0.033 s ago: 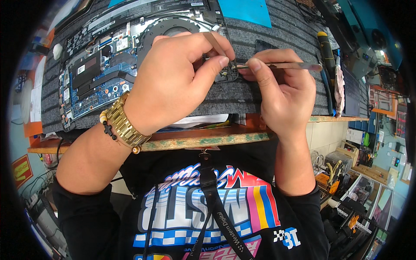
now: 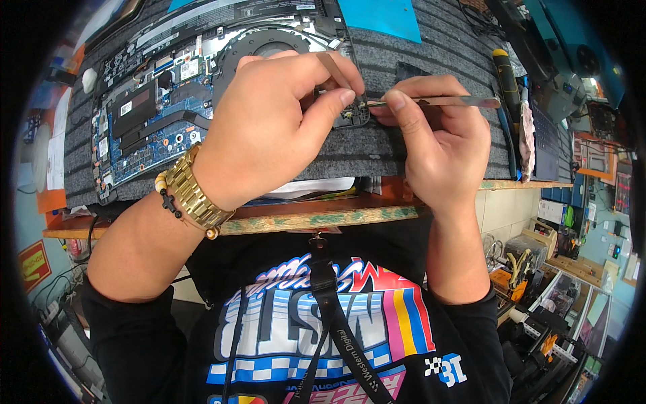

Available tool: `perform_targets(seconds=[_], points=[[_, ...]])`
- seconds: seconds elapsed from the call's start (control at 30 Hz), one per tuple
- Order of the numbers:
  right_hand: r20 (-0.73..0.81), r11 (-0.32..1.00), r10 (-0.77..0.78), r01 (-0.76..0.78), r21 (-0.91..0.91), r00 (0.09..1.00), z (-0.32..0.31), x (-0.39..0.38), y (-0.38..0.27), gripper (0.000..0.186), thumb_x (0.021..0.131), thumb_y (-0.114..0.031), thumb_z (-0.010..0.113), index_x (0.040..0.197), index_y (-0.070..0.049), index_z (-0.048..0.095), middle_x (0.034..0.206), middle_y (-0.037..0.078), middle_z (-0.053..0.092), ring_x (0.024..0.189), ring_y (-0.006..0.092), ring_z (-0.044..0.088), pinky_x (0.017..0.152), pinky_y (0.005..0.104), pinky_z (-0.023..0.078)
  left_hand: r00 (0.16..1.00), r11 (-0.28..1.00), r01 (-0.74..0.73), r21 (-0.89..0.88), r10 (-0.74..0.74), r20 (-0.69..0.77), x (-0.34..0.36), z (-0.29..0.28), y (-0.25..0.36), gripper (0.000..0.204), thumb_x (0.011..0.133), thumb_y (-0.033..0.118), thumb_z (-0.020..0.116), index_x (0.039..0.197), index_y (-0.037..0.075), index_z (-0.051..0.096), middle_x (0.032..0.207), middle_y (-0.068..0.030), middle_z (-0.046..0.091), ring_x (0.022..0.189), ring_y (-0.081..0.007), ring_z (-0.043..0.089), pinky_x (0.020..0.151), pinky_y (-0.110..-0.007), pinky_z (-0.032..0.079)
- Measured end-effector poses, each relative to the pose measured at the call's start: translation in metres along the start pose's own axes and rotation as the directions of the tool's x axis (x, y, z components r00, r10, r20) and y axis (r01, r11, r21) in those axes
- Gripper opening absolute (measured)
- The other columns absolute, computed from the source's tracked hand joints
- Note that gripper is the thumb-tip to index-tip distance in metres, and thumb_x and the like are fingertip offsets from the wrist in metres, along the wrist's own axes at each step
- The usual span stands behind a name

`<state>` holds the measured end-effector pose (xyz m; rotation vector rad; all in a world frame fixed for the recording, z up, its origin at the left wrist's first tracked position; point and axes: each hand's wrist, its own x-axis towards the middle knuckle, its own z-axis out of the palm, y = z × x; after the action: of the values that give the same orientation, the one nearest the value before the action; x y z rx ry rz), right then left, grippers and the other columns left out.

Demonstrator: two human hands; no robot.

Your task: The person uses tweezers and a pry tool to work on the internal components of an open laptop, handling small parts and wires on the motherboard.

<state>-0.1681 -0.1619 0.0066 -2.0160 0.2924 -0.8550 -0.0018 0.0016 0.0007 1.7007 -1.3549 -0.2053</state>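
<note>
An opened laptop base (image 2: 151, 128) lies on the mat, its blue circuit board, black fan (image 2: 269, 42) and battery (image 2: 195, 27) exposed. My left hand (image 2: 269, 128) reaches over it, thumb and forefinger pinched on a thin flat metal strip (image 2: 333, 69), which looks like tweezers; its lower end is hidden by the fingers. My right hand (image 2: 441, 128) is closed around slim metal tweezers (image 2: 464, 102), held almost level. Their tip points left at the laptop's near right corner (image 2: 351, 118), close to the left thumb. Whether the tip touches anything there is too small to tell.
A grey ribbed mat (image 2: 397, 151) covers the bench, whose worn wooden edge (image 2: 323, 219) runs in front of me. A blue sheet (image 2: 383, 19) lies at the back. To the right are a yellow-and-black screwdriver (image 2: 508, 81) and a crumpled cloth (image 2: 527, 145).
</note>
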Motion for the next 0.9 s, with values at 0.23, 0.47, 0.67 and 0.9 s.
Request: perform_targets(seconds=[0.23, 0.47, 0.67, 0.9], points=[[0.034, 0.993, 0.049, -0.052, 0.110, 0.998, -0.0025, -0.0035, 0.0024, 0.004, 0.105, 0.005, 0.078, 0.102, 0.006, 0.076, 0.095, 0.008, 0.080, 0.088, 0.0126, 0.080, 0.076, 0.0258, 0.061, 0.998, 0.990, -0.059, 0.129, 0.061, -0.013, -0.0013, 0.0014, -0.0003, 0.011, 0.103, 0.011, 0.078, 0.110, 0.008, 0.086, 0.098, -0.0033, 0.083, 0.080, -0.0201, 0.066, 0.084, -0.037, 0.047], [0.060, 0.990, 0.044, -0.051, 0.134, 0.997, -0.0067, -0.0045, 0.0035, 0.006, 0.109, 0.003, 0.075, 0.111, 0.007, 0.071, 0.104, 0.013, 0.079, 0.094, 0.0184, 0.081, 0.084, 0.0309, 0.067, 0.996, 0.982, -0.089, 0.169, 0.092, -0.014, -0.0016, 0.0014, 0.0008, 0.011, 0.103, 0.012, 0.077, 0.109, 0.011, 0.086, 0.089, -0.0014, 0.080, 0.079, -0.0198, 0.066, 0.081, -0.038, 0.046], [0.079, 0.997, 0.038, -0.043, 0.067, 0.996, -0.0045, -0.0046, 0.0026, 0.006, 0.107, 0.003, 0.077, 0.110, 0.006, 0.072, 0.102, 0.012, 0.079, 0.091, 0.0163, 0.079, 0.081, 0.0288, 0.064, 0.997, 0.989, -0.074, 0.125, 0.077, -0.018, -0.0006, 0.0009, 0.0001, 0.009, 0.103, 0.010, 0.077, 0.107, 0.009, 0.085, 0.098, -0.0013, 0.083, 0.079, -0.0187, 0.067, 0.082, -0.037, 0.047], [0.021, 0.999, 0.010, -0.011, 0.041, 1.000, -0.0025, -0.0030, 0.0051, 0.005, 0.102, 0.004, 0.081, 0.100, 0.004, 0.077, 0.089, 0.006, 0.079, 0.077, 0.0085, 0.073, 0.068, 0.0247, 0.056, 0.997, 0.988, -0.078, 0.131, 0.079, -0.008, -0.0011, 0.0000, 0.0006, 0.009, 0.102, 0.009, 0.077, 0.108, 0.007, 0.084, 0.100, -0.0018, 0.083, 0.080, -0.0183, 0.067, 0.084, -0.036, 0.048]])
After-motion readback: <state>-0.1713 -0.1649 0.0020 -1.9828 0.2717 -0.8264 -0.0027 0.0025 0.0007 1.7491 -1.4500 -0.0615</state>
